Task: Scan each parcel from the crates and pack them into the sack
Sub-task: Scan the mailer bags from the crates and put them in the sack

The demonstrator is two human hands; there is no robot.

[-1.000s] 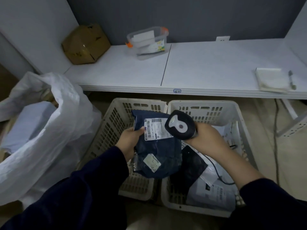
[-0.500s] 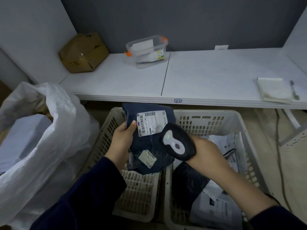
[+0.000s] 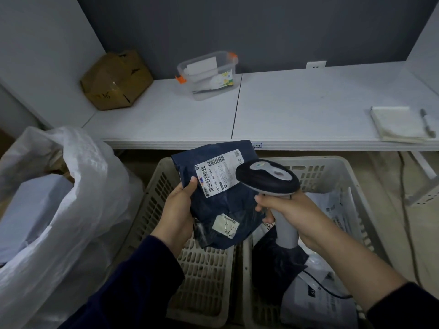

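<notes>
My left hand point(image 3: 177, 210) grips the left edge of a dark blue parcel point(image 3: 223, 203) with a white barcode label, held up over the left crate point(image 3: 202, 269). My right hand point(image 3: 287, 210) grips the grey handle of a barcode scanner point(image 3: 267, 178), whose black head sits just right of the label. The right crate point(image 3: 342, 176) holds a black parcel point(image 3: 278, 260) and white parcels point(image 3: 316, 302). A white woven sack point(image 3: 71, 210) stands open at the left with a pale box inside.
A white table point(image 3: 297, 110) runs behind the crates. On it sit a brown cardboard box point(image 3: 116, 79), a clear plastic container point(image 3: 209, 74), a folded cloth point(image 3: 396, 123) and a pen point(image 3: 426, 122). The scanner's cable point(image 3: 327, 287) trails over the right crate.
My left hand has lifted the blue parcel higher, above the left crate. My right hand has turned the scanner so its head lies beside the label and the handle shows.
</notes>
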